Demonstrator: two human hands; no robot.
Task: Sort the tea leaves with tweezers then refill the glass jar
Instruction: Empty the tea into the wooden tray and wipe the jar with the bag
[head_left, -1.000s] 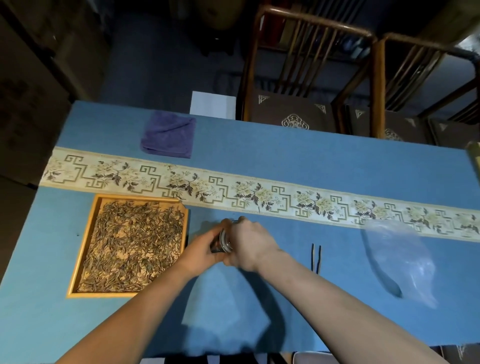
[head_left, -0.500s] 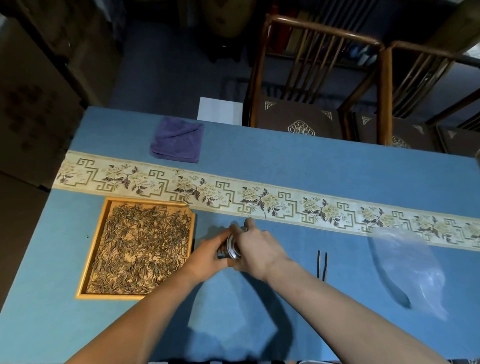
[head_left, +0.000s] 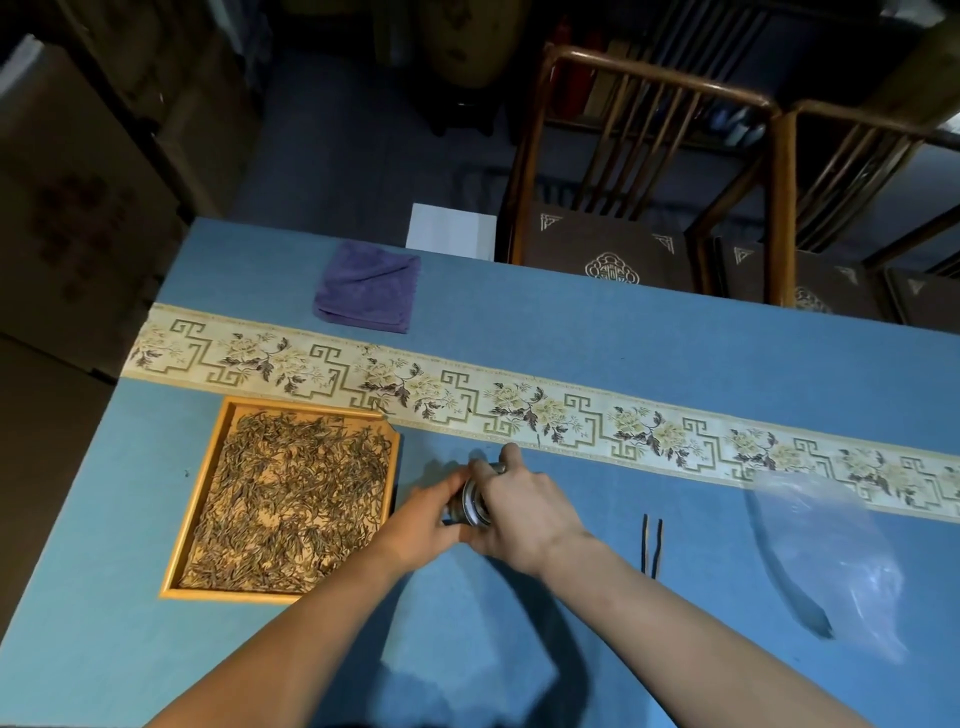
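A small glass jar (head_left: 470, 506) with a silvery rim lies on its side between my hands, just right of the tray. My left hand (head_left: 421, 519) grips its body. My right hand (head_left: 524, 512) is closed around its lid end, and most of the jar is hidden by my fingers. A shallow wooden tray (head_left: 202, 499) at the left holds a spread layer of dry tea leaves (head_left: 291, 499). Black tweezers (head_left: 652, 545) lie on the cloth to the right of my right hand, untouched.
A blue cloth with a floral cream band (head_left: 571, 415) covers the table. A clear plastic bag (head_left: 826, 551) lies at the right, a folded purple towel (head_left: 369, 286) at the back left. Two wooden chairs (head_left: 623, 171) stand behind the far edge.
Both hands stay on the jar in the same place; my right fingers have shifted slightly around the lid end. The view has tilted a little.
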